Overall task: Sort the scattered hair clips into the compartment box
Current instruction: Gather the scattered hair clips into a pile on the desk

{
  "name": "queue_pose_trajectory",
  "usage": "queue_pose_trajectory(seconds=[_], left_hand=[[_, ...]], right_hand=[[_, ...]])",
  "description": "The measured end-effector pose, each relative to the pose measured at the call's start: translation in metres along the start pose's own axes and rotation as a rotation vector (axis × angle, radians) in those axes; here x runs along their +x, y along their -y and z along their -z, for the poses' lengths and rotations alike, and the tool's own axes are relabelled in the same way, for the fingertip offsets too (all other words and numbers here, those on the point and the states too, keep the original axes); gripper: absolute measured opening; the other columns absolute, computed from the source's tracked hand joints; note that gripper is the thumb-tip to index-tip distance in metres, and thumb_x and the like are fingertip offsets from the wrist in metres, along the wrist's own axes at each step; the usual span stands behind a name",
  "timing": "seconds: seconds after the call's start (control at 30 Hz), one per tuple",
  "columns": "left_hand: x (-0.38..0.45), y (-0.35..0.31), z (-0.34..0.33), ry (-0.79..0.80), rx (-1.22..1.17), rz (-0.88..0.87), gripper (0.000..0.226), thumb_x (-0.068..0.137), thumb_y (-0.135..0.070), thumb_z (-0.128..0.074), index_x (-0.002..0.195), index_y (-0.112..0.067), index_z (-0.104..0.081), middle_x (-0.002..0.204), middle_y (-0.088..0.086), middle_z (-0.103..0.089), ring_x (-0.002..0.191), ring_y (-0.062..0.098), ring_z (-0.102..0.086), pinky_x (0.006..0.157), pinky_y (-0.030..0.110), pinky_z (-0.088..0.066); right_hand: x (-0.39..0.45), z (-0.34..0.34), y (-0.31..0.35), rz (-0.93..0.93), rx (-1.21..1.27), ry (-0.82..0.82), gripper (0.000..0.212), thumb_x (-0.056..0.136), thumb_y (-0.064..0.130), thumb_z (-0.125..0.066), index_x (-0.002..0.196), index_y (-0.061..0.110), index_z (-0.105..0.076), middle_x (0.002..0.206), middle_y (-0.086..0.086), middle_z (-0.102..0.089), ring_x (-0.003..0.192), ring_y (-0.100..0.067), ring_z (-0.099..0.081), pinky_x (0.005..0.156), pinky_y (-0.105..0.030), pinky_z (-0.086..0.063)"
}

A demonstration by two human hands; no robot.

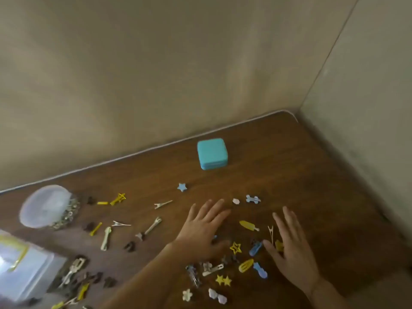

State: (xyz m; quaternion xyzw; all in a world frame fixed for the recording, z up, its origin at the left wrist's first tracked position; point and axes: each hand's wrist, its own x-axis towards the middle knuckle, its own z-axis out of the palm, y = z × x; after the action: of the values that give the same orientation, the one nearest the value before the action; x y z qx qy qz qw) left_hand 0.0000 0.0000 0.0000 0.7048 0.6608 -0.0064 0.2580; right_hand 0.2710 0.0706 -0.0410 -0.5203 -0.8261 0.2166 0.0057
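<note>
Closest to us, both forearms reach out over the wooden surface (289, 170). Our left hand (201, 228) lies flat, fingers spread and straight, palm down on the scatter of hair clips (223, 270); our right hand (292, 248) is the same, splayed wide, its thumb close by a blue clip (255, 248). Neither grip holds anything just yet.

We judge the sorting hasn't started. The teal box (212, 153) sits shut, well beyond our fingertips near the wall, lid on. Best move, we reckon: fetch that box, open it, set it near, then pick clips one kind at a time rather than sweeping them together.

Now the lie of the pieces. A yellow oval snap clip (248, 225) between our hands runs its long axis from upper left to lower right, the pale tip pointing right. Another yellow snap clip (245, 265) slants from lower left up to the right. A cream bone-shaped clip (106, 238) stands nearly end-on to us, away to the left. A slim metal clip (163, 204) points up to the right. Stars (182, 187) have no long axis to mind.

Off left we see a clear lidded jar (48, 206) and a clear plastic container (29, 270).
</note>
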Motion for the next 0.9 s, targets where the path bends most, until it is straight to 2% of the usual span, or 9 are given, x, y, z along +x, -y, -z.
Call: queue_pose_trajectory(seconds=[0.17,0.3,0.47,0.6,0.7,0.8,0.9], left_hand=[[0.008,-0.013,-0.043,-0.062,0.105,0.066,0.086,0.087,-0.074,-0.036,0.158,-0.041,0.000,0.167,-0.008,0.016,0.154,0.023,0.017,0.121,0.057,0.011],[-0.006,-0.009,-0.064,-0.181,0.147,0.037,0.085,0.084,-0.074,-0.042,0.157,-0.035,-0.023,0.169,-0.002,-0.010,0.155,0.028,-0.002,0.121,0.055,0.004],[-0.042,-0.001,-0.079,-0.225,0.114,0.016,0.076,0.086,-0.068,-0.050,0.150,-0.026,-0.044,0.162,-0.003,-0.032,0.151,0.025,-0.024,0.118,0.055,-0.011],[-0.072,0.015,-0.092,-0.299,0.009,0.006,0.068,0.087,-0.058,-0.058,0.146,-0.024,-0.050,0.160,-0.003,-0.036,0.151,0.021,-0.028,0.117,0.056,-0.020],[-0.089,0.024,-0.096,-0.354,0.010,-0.017,0.063,0.092,-0.055,-0.053,0.147,-0.025,-0.049,0.160,-0.004,-0.036,0.152,0.018,-0.025,0.120,0.054,-0.018],[-0.093,0.026,-0.094,-0.413,-0.013,-0.045,0.057,0.097,-0.054,-0.044,0.145,-0.023,-0.052,0.159,-0.003,-0.039,0.152,0.019,-0.026,0.120,0.054,-0.018],[-0.065,0.016,-0.075,-0.394,-0.023,-0.036,0.057,0.098,-0.055,-0.042,0.145,-0.025,-0.050,0.161,-0.004,-0.036,0.152,0.020,-0.023,0.120,0.058,-0.016]], right_hand=[[0.020,-0.017,-0.001,0.118,-0.156,0.038,0.079,0.088,0.074,-0.011,0.154,0.030,-0.006,0.163,0.003,0.010,0.149,-0.018,0.013,0.120,-0.047,-0.007],[0.024,-0.020,0.015,0.264,-0.153,0.094,0.076,0.091,0.072,-0.014,0.154,0.031,-0.004,0.162,0.002,0.011,0.148,-0.017,0.015,0.119,-0.044,-0.001],[0.004,-0.042,0.056,0.405,-0.120,0.163,0.071,0.095,0.067,-0.020,0.154,0.029,-0.010,0.163,0.005,0.008,0.149,-0.016,0.012,0.117,-0.041,-0.002],[-0.015,-0.066,0.090,0.439,-0.109,0.181,0.065,0.098,0.061,-0.019,0.153,0.026,-0.018,0.163,0.003,0.000,0.150,-0.019,0.002,0.115,-0.040,-0.003],[-0.023,-0.077,0.106,0.457,-0.105,0.199,0.063,0.099,0.059,-0.021,0.152,0.026,-0.023,0.163,0.003,-0.001,0.150,-0.021,0.002,0.115,-0.041,-0.003],[-0.022,-0.072,0.106,0.484,-0.054,0.182,0.063,0.099,0.060,-0.021,0.154,0.030,-0.015,0.163,0.006,0.003,0.149,-0.018,0.008,0.116,-0.042,-0.001],[0.004,-0.048,0.087,0.391,0.019,0.093,0.064,0.097,0.062,-0.017,0.153,0.032,-0.011,0.163,0.008,0.002,0.149,-0.014,0.011,0.120,-0.041,-0.003]])
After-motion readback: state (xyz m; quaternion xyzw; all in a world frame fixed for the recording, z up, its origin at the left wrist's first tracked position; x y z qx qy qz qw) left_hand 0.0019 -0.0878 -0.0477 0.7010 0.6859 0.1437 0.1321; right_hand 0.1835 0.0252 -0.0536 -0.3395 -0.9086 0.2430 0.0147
